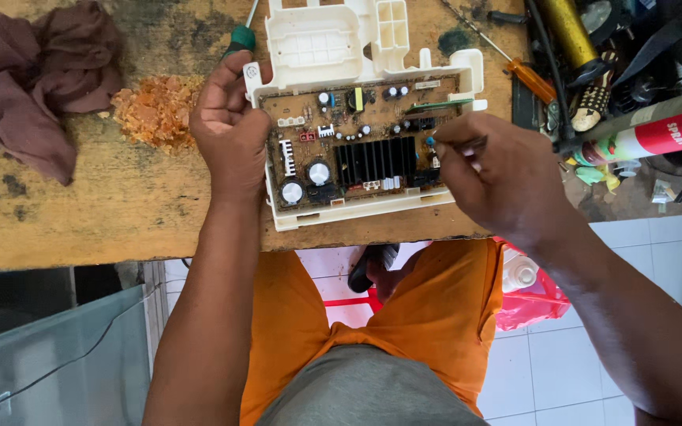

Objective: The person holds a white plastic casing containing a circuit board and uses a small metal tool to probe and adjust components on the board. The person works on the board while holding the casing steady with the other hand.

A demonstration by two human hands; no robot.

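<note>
The left hand (230,126) is gripping the board (357,146) at the desk (80,213) edge; the right hand (487,173) is pinching a tiny part (blue-tipped), which might snap if tugged.

The light is bright and soft, like daylight. The white floor tiles (657,260) shine pale. Shadows are small and faint on the wooden surface (120,205). The picture is sharp, with edges stretched a little.

We are losing the circuit board's (357,138) left edge behind the left hand (229,126) — the right hand (492,173) is covering its right corner, and the thing pinched in its fingertips (436,144) is too small to identify.
</note>
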